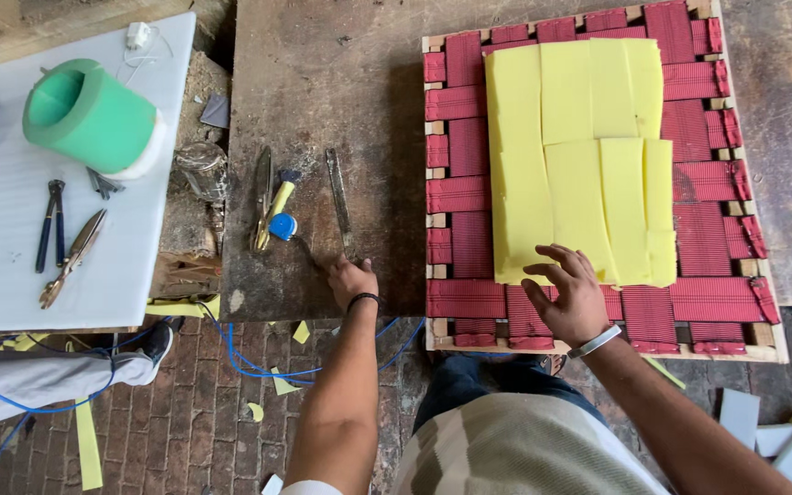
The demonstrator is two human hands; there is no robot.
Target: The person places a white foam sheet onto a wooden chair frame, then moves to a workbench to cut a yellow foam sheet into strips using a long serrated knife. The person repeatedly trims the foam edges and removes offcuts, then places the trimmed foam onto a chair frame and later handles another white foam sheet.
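- the left hand [352, 280] is stretched forward with the arm nearly straight, and its fingers are closed around the near end of a long dark blade [339, 203] that lies on the counter [323, 92].
- a dark band is worn on the left wrist; the back of the hand is turned up.
- the right hand [568, 295] is held open, palm down, with the fingers spread; nothing is gripped by it.
- the right fingertips are laid on the near edge of the yellow foam strips [579, 156], while the heel of the hand is set over the red webbing.
- a metal bangle is worn on the right wrist, and the forearm is angled in from the lower right.
- the foam strips are laid side by side on a wooden frame [433, 339] woven with red webbing [703, 238], which rests on the right part of the counter.
- just left of the blade, a yellow-handled brush [279, 197], a blue round cap [282, 226] and a pair of shears [262, 197] are laid on the counter.
- on a white board [11, 275] at the far left, a green foam roll [89, 115], pliers [49, 223] and scissors [72, 257] are seen.
- a blue cable [258, 367] and yellow scraps are scattered on the brick floor [194, 422].
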